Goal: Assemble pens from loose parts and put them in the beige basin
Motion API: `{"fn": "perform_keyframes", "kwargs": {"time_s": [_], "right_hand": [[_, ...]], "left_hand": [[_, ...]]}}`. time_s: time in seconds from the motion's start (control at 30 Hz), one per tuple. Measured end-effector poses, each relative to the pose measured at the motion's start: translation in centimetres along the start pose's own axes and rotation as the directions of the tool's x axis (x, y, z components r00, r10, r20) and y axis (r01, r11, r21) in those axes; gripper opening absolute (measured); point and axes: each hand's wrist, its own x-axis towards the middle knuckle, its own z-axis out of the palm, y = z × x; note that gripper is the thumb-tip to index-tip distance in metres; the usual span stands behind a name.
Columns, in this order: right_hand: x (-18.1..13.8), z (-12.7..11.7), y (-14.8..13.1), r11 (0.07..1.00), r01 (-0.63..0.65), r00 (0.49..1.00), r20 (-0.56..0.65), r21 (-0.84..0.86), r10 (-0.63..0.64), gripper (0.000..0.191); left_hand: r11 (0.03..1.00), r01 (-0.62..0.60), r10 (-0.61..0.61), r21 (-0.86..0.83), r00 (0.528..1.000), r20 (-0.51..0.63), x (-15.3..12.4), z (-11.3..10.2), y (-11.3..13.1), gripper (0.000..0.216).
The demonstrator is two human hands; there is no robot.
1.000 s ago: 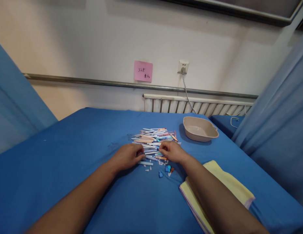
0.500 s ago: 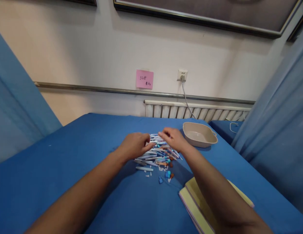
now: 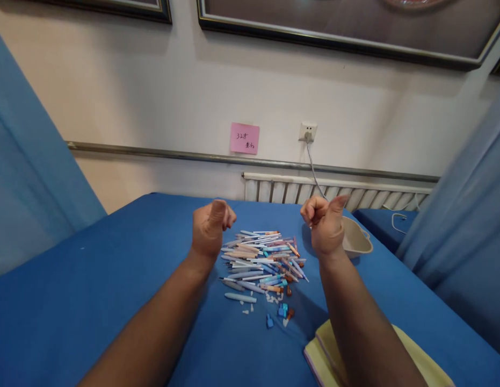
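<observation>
Hands: two, both raised over the table (image 3: 121,290), well apart. Left hand (image 3: 210,224): fingers curled in, thumb upright. Right hand (image 3: 324,226): fingers curled likewise, thumb up and leaning outward.

Pens (image 3: 250,258): one pile, on the table between the two hands and nearer the person than the wall (image 3: 153,91). Dozens; too overlapped from where I stand for a fair count. One pale-blue pen (image 3: 240,297) lies along the near edge.

Nearer still: one blue bit (image 3: 269,321) alone, one blue clump (image 3: 282,310) beside a brown bit (image 3: 290,313).

Basin (image 3: 356,239): one, partly behind the right hand. Yellow cloth (image 3: 322,355): one, partly covered by the right forearm.

Wall: one pink note (image 3: 244,138), one socket (image 3: 308,132).
</observation>
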Motion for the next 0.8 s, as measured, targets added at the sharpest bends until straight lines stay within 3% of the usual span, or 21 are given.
{"fn": "perform_keyframes", "kwargs": {"time_s": [0.07,0.17,0.23,0.47,0.8], "right_hand": [[0.7,-0.3,1.2,0.998,-0.069,0.998,-0.01,0.0,0.069,0.068],[1.6,-0.6,3.0,0.978,-0.205,0.977,-0.057,0.033,0.207,0.066],[1.9,-0.8,3.9,0.966,-0.256,0.963,-0.077,0.048,0.259,0.066],[2.0,-0.9,4.0,0.961,-0.255,0.963,-0.063,0.105,0.262,0.066],[1.1,-0.1,4.6,0.98,-0.197,0.971,-0.142,-0.039,0.19,0.062]], "left_hand": [[0.991,0.132,-0.132,0.006,0.991,-0.026,1.0,-0.1,-1.7,0.064],[0.935,0.353,-0.353,-0.015,0.935,0.021,2.0,0.0,-3.8,0.065],[0.906,0.422,-0.419,-0.043,0.906,0.06,2.2,0.0,-4.4,0.065],[0.9,0.412,-0.398,-0.144,0.91,0.114,1.9,0.5,-3.4,0.066],[0.916,0.401,-0.398,-0.001,0.909,0.125,1.6,1.3,-5.0,0.063]]}}
